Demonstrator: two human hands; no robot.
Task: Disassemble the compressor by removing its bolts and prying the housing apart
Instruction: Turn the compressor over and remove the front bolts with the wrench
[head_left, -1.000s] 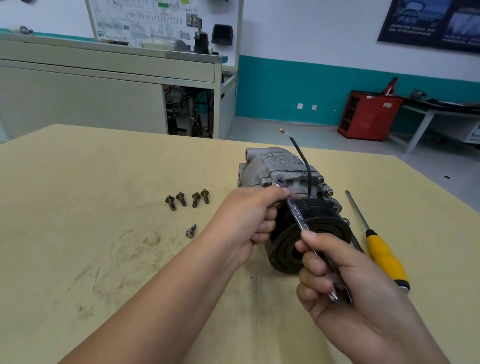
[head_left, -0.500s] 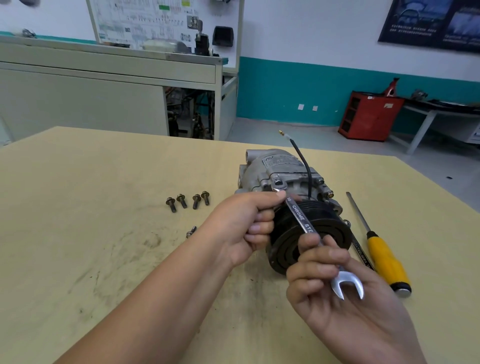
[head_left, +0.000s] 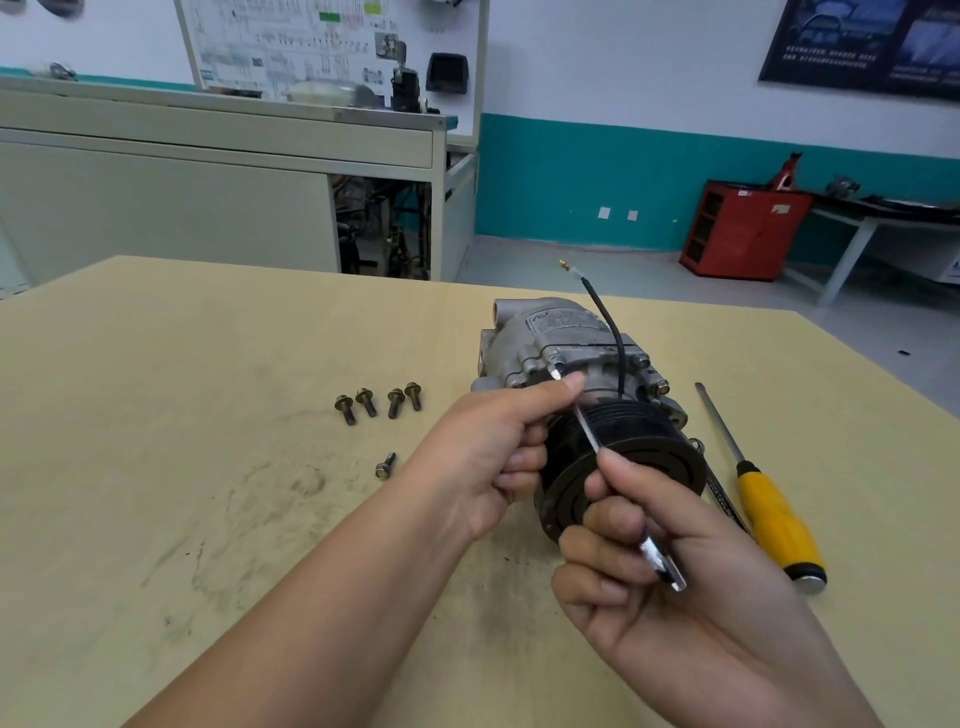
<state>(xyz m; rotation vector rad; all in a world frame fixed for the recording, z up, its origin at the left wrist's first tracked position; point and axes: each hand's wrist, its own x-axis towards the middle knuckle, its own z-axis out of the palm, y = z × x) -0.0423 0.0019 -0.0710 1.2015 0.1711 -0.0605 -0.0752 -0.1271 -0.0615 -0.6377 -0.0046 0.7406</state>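
Right now the grey cast-metal compressor (head_left: 550, 338) lies on its side on the pale yellow wooden surface (head_left: 156, 415), a little right of the middle, with its black grooved pulley (head_left: 639, 447) facing you and its rounded rear end pointing away. A black wire (head_left: 610, 332) rises from the top of the housing and curves off to the left, ending in a small brass-coloured terminal. Your left hand (head_left: 493, 452) has its fingers curled, and its thumb and forefinger pinch the far end of a slim silver metal wrench (head_left: 589, 434), which meets a bolt head on the upper flange of the housing. Your right hand (head_left: 665, 587) grasps the near end of that wrench with all fingers wrapped round the shaft, so the tool runs diagonally across the front of the pulley and shows you its thin edge. Two more bolt heads (head_left: 642, 358) sit in the flange on the right side of the housing. Four loose dark bolts (head_left: 379, 402) lie in a short row on the surface to the left of the compressor, and a fifth bolt (head_left: 385, 465) lies alone nearer to you, just beside your left wrist. A yellow-handled screwdriver (head_left: 774, 525) lies on the surface just right of the compressor, blade pointing away from you. On the floor by the far wall stands a red metal cabinet (head_left: 743, 228).
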